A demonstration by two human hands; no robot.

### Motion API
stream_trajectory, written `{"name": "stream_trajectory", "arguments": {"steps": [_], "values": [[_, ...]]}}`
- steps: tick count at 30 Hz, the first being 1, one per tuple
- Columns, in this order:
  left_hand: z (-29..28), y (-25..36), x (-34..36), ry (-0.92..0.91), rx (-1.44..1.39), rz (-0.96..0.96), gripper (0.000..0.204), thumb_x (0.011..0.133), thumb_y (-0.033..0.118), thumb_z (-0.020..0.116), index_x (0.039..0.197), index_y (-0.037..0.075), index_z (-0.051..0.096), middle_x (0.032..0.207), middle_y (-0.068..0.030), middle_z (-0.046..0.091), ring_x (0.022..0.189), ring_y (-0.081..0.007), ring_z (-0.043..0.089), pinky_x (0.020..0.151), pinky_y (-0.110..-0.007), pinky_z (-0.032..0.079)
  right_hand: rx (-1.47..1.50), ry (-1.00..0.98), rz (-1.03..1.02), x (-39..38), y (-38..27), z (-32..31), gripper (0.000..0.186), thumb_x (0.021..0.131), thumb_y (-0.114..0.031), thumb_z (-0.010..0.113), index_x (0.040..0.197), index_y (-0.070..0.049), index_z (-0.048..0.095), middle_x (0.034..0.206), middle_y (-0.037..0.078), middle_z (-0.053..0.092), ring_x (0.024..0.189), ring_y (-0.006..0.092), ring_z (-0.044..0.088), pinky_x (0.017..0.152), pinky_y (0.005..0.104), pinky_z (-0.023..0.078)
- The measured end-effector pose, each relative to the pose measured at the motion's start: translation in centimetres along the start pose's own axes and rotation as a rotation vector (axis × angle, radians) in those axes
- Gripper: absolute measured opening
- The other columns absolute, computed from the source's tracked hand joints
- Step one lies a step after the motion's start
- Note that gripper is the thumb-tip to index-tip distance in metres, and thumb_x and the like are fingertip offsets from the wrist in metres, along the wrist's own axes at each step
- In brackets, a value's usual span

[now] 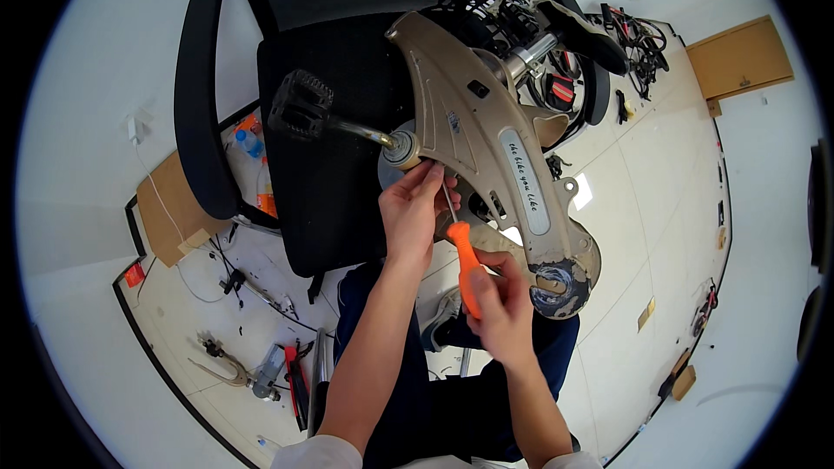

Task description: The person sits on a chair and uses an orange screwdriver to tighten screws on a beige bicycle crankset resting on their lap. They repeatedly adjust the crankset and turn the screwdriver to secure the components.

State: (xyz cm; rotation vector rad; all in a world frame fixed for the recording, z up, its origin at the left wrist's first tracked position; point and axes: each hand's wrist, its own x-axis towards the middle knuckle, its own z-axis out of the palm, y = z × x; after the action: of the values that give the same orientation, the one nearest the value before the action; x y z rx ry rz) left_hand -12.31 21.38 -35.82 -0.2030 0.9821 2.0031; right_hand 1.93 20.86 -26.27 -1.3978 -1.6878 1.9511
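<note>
A champagne-coloured metal bike frame (pixel 469 122) lies across the chair seat, its scuffed lower end over my right thigh. A black pedal (pixel 300 104) on a crank juts left from its bottom bracket (pixel 401 148). My left hand (pixel 408 213) is closed at the frame's edge just below the bracket, fingertips beside a screwdriver's thin shaft; what they pinch is hidden. My right hand (pixel 499 308) grips the screwdriver's orange handle (pixel 466 256), the shaft pointing up to my left fingers. The screwdriver's tip is hidden.
A black office chair (pixel 330 226) is in front of me. Cardboard (pixel 174 195), metal bike parts (pixel 261 378), a red-and-black tool (pixel 295 382) and cables (pixel 226 269) lie on the tiled floor at left. A tangle of black parts (pixel 638 43) is at upper right, near a brown board (pixel 738 56).
</note>
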Motion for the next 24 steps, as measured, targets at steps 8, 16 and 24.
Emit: {"name": "stream_trajectory", "arguments": {"steps": [8, 16, 24], "values": [[0.7, 0.5, -0.3, 0.015, 0.065, -0.019, 0.016, 0.09, 0.011, 0.065, 0.096, -0.004, 0.066, 0.079, -0.008, 0.066, 0.066, -0.0152, 0.064, 0.062, -0.026, 0.054, 1.14, -0.17, 0.36, 0.4, 0.1, -0.9, 0.043, 0.104, -0.035, 0.034, 0.131, -0.003, 0.042, 0.071, 0.004, 0.044, 0.041, 0.005, 0.031, 0.035, 0.0172, 0.025], [0.4, 0.9, -0.1, 0.013, 0.098, -0.058, 0.015, 0.089, 0.01, 0.066, 0.094, -0.004, 0.065, 0.079, -0.0084, 0.066, 0.064, -0.0167, 0.065, 0.061, -0.028, 0.055, 0.142, 0.002, 0.059, 0.6, -0.4, 0.4, 0.041, 0.101, -0.026, 0.044, 0.131, 0.0, 0.047, 0.075, 0.007, 0.057, 0.047, 0.009, 0.045, 0.042, 0.0206, 0.033], [0.6, 0.8, -0.4, 0.033, 0.078, -0.07, 0.016, 0.09, 0.01, 0.066, 0.094, -0.004, 0.064, 0.079, -0.0081, 0.066, 0.064, -0.0168, 0.065, 0.06, -0.027, 0.054, -0.417, 0.106, -0.3, 1.7, 0.9, 0.0, 0.043, 0.097, -0.019, 0.054, 0.134, 0.003, 0.048, 0.077, 0.001, 0.055, 0.052, 0.0056, 0.045, 0.05, 0.0205, 0.038]]}}
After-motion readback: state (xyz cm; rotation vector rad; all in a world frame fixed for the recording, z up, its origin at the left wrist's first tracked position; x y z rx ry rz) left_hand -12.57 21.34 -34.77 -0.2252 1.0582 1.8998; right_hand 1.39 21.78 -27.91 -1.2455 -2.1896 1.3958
